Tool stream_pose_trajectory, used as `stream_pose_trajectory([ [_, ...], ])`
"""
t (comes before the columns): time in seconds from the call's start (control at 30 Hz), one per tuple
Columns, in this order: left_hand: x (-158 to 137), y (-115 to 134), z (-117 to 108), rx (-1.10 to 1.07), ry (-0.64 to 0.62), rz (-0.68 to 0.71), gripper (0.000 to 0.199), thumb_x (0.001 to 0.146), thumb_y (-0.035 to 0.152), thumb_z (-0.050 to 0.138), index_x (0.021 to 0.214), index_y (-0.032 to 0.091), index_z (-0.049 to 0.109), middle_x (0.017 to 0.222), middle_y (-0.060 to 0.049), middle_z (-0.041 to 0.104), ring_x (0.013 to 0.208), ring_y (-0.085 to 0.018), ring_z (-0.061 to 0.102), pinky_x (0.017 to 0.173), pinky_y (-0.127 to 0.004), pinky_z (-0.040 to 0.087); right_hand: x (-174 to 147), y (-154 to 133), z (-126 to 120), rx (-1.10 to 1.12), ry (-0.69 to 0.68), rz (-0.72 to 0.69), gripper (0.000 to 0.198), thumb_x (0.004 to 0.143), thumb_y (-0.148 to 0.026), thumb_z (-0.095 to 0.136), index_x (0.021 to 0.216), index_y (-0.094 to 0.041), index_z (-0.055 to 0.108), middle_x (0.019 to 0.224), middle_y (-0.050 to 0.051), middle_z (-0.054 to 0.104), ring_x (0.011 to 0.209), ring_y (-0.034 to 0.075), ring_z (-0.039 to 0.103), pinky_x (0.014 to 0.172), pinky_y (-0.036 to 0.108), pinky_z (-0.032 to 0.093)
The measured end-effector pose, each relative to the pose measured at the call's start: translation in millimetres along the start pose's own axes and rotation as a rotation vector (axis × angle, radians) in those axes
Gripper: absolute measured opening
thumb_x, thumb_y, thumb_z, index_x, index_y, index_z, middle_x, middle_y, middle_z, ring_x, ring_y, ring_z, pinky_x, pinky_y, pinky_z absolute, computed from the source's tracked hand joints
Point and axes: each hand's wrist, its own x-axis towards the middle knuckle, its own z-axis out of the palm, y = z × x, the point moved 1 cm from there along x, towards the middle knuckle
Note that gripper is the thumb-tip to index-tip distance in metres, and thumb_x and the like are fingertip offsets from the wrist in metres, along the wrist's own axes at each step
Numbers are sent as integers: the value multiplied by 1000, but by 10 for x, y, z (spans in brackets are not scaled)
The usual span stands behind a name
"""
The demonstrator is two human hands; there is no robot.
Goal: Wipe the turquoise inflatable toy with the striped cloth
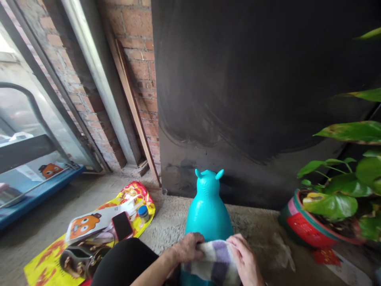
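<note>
A teal inflatable animal toy (208, 208) with two small ears stands on the concrete floor in front of me, facing the dark wall. A white and purple striped cloth (214, 264) lies over its back. My left hand (187, 247) grips the cloth's left edge and presses it against the toy. My right hand (245, 260) holds the cloth's right side, fingers curled over it.
A yellow and red plastic bag (59, 254) lies on the floor at left, with a phone (122, 225), a small blue-capped jar (143, 212) and a dark handbag (77, 259) on it. A potted plant in a red pot (306, 228) stands at right. Brick wall and boards behind.
</note>
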Motion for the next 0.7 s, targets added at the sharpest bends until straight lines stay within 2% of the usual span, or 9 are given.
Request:
stream_pose_trajectory([
  [0.13,-42,27,-76,28,-26,-29,33,65,38,61,96,27,64,89,5,65,81,-15,58,65,-23,42,2,-38,-72,3,16,-3,29,93,-41,45,86,-23,66,82,4,64,80,15,64,74,19,50],
  [0.3,-61,58,-153,63,-105,-48,37,61,40,65,96,29,64,81,7,63,73,-13,56,56,-21,38,-5,-62,-109,26,5,-21,26,94,-37,44,86,-24,65,82,2,63,80,13,63,75,17,49],
  [0.5,-136,58,-225,116,-87,-33,43,62,43,68,102,28,63,91,5,66,80,-15,58,63,-22,41,-28,-49,-128,42,-52,-10,28,94,-38,42,87,-24,65,82,3,62,80,14,63,74,17,49],
  [0.7,-237,109,-270,191,-36,-18,34,65,42,66,96,28,66,95,4,67,87,-18,60,71,-26,43,-49,-60,-162,56,-82,-7,28,94,-38,42,90,-23,65,85,4,62,83,15,63,76,19,50],
])
